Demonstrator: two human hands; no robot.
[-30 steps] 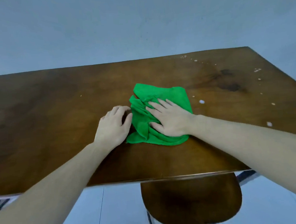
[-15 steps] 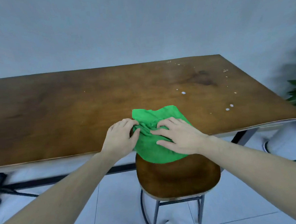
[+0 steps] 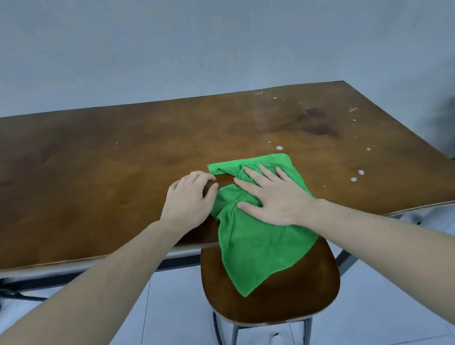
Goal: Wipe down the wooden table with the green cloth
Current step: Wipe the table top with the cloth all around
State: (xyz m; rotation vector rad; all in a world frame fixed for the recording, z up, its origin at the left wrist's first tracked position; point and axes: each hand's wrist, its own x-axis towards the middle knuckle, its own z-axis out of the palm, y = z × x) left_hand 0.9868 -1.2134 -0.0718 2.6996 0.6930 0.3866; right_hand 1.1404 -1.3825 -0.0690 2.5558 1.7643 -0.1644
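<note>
The right hand (image 3: 274, 198) presses flat, fingers spread, on the green cloth (image 3: 258, 240) hanging off the wooden table (image 3: 99, 167), while the left hand (image 3: 189, 199) curls beside it, grip unclear.

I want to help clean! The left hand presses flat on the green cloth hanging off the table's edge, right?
No, the head view shows the right hand pressing flat on the green cloth; the left hand rests beside it on the table. The cloth does hang off the edge.

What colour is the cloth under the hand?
Bright green cloth, seen in the head view.
</note>
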